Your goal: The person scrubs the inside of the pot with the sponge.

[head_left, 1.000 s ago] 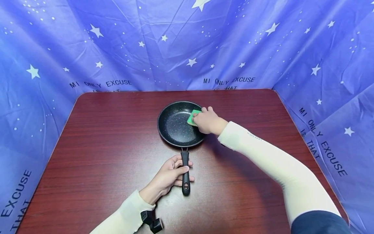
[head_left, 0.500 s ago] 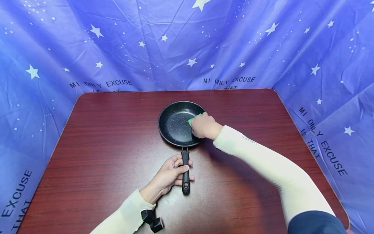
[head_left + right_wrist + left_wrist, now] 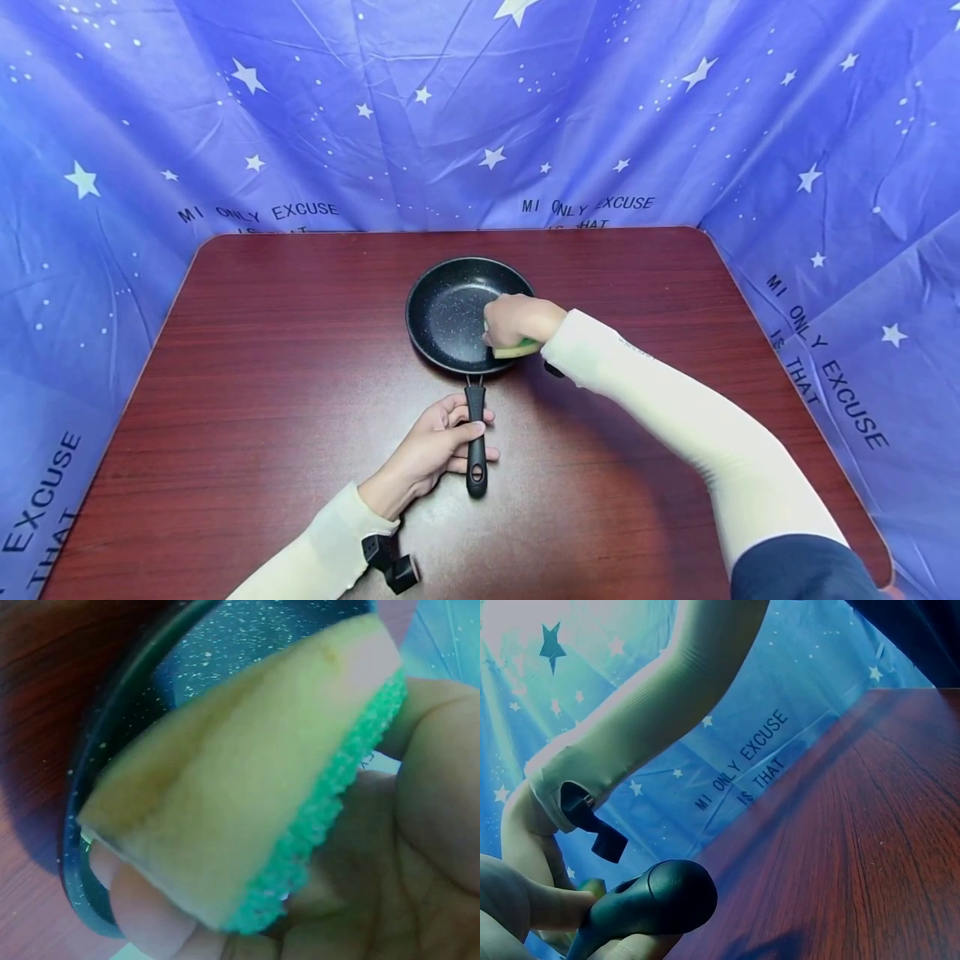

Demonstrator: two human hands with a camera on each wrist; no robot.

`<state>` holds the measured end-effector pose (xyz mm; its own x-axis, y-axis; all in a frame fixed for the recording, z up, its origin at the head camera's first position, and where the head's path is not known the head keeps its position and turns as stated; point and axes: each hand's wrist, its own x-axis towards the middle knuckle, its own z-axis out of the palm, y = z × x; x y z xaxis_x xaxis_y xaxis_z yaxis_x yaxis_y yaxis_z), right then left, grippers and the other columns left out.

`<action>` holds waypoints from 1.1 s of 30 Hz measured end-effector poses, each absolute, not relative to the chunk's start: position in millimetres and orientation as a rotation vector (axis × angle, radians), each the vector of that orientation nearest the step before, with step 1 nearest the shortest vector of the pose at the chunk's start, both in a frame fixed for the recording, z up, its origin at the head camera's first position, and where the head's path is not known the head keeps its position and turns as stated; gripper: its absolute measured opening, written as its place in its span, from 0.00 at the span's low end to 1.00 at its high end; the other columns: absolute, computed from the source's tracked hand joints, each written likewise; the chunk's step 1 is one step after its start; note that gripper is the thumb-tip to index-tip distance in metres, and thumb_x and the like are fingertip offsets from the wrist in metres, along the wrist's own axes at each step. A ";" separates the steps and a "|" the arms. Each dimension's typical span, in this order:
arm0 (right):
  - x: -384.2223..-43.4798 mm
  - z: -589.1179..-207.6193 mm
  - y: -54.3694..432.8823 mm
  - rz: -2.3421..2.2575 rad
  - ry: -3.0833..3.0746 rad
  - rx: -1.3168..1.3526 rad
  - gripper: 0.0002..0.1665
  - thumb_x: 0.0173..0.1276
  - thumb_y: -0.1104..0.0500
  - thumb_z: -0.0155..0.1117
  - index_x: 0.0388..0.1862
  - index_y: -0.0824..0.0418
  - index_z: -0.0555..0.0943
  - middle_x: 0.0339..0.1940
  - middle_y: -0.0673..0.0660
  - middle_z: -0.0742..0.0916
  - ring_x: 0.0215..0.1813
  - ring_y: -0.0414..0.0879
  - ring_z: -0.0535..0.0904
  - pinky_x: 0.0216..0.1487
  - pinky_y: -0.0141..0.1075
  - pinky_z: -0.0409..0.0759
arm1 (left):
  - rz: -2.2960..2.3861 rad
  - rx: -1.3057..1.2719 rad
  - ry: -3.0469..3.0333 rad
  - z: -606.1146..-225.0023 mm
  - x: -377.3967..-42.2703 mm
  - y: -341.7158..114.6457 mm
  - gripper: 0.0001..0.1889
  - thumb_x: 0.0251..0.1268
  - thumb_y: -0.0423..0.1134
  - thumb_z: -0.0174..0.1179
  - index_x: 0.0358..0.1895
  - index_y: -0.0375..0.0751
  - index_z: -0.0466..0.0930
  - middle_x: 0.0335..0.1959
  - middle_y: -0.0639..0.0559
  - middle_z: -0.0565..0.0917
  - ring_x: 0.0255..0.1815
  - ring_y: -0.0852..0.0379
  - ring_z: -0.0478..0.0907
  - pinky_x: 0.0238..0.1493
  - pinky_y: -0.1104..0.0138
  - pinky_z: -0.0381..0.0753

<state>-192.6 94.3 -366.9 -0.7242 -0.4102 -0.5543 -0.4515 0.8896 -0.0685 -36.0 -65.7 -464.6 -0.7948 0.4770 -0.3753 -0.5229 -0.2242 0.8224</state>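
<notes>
A black speckled frying pan (image 3: pixel 450 321) sits on the table with its handle (image 3: pixel 476 446) toward the front. My left hand (image 3: pixel 435 442) grips that handle, thumb on top and fingers beneath; in the left wrist view the handle's rounded end (image 3: pixel 679 896) sticks out past the fingers. Over the pan's right side, my right hand (image 3: pixel 517 321) holds a sponge (image 3: pixel 516 350), yellow with a green scouring face. The right wrist view shows the sponge (image 3: pixel 240 780) between thumb and fingers, within the pan's rim (image 3: pixel 75 765). From the head view, the hand covers much of the sponge.
The dark red wooden table (image 3: pixel 262 358) extends around the pan on all sides. Blue star-printed curtains (image 3: pixel 450 108) hang behind it and along both sides. A small black camera (image 3: pixel 390 562) is strapped to the left wrist.
My right hand has moved toward the near right side of the pan and turned, so the sponge now shows below the hand rather than left of it. The left hand stays on the handle.
</notes>
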 end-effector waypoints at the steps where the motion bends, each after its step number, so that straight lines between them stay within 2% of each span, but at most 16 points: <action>1: -193.0 -366.6 94.1 0.087 2.464 -0.618 0.20 0.80 0.52 0.58 0.24 0.54 0.73 0.30 0.53 0.79 0.36 0.48 0.76 0.41 0.39 0.79 | 2.055 -0.056 1.405 -464.5 -36.2 -65.7 0.22 0.77 0.26 0.55 0.68 0.26 0.62 0.58 0.39 0.81 0.39 0.47 0.91 0.33 0.62 0.92; 6: -191.3 -365.1 92.4 0.051 2.422 -0.612 0.16 0.81 0.51 0.58 0.30 0.56 0.78 0.29 0.52 0.78 0.33 0.46 0.75 0.36 0.37 0.76 | 2.052 -0.057 1.406 -463.8 -36.8 -66.4 0.21 0.77 0.27 0.55 0.67 0.26 0.63 0.57 0.41 0.82 0.39 0.47 0.91 0.33 0.62 0.92; 10: -190.0 -363.6 90.6 0.054 2.414 -0.614 0.14 0.81 0.50 0.58 0.39 0.58 0.82 0.33 0.53 0.81 0.37 0.47 0.77 0.40 0.38 0.78 | 2.050 -0.058 1.405 -463.2 -37.4 -66.9 0.21 0.77 0.27 0.55 0.67 0.26 0.63 0.57 0.41 0.82 0.40 0.46 0.91 0.33 0.61 0.92; 14: -191.3 -362.2 90.2 0.067 2.395 -0.627 0.14 0.80 0.50 0.57 0.40 0.59 0.82 0.36 0.54 0.82 0.42 0.49 0.76 0.46 0.39 0.79 | 2.048 -0.059 1.405 -463.1 -37.5 -67.1 0.21 0.77 0.27 0.55 0.67 0.26 0.63 0.56 0.41 0.83 0.40 0.46 0.91 0.34 0.61 0.92; 19: -193.8 -360.5 91.8 0.039 2.343 -0.653 0.14 0.79 0.50 0.56 0.38 0.58 0.80 0.35 0.54 0.82 0.41 0.48 0.76 0.47 0.39 0.79 | 2.046 -0.058 1.403 -462.9 -37.6 -67.4 0.21 0.77 0.26 0.55 0.67 0.26 0.63 0.55 0.43 0.83 0.39 0.47 0.91 0.33 0.62 0.92; 25: -197.0 -359.0 94.3 -0.038 2.293 -0.643 0.14 0.75 0.51 0.58 0.28 0.54 0.75 0.26 0.50 0.79 0.30 0.43 0.74 0.34 0.34 0.75 | 2.043 -0.057 1.406 -462.1 -37.6 -67.7 0.20 0.77 0.26 0.55 0.67 0.26 0.63 0.54 0.44 0.84 0.40 0.46 0.91 0.32 0.62 0.92; 33: -199.9 -357.2 100.5 -0.144 2.191 -0.655 0.21 0.70 0.53 0.61 0.15 0.49 0.72 0.17 0.45 0.74 0.21 0.38 0.68 0.24 0.31 0.69 | 2.032 -0.054 1.417 -461.0 -36.5 -68.2 0.22 0.76 0.26 0.55 0.68 0.26 0.63 0.56 0.42 0.83 0.40 0.47 0.92 0.32 0.62 0.92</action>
<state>-199.9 100.5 -357.2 -0.5240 -0.5010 -0.6888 -0.4065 0.8578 -0.3147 -36.5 -68.2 -461.0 -0.7871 0.4826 -0.3842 -0.5273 -0.2032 0.8250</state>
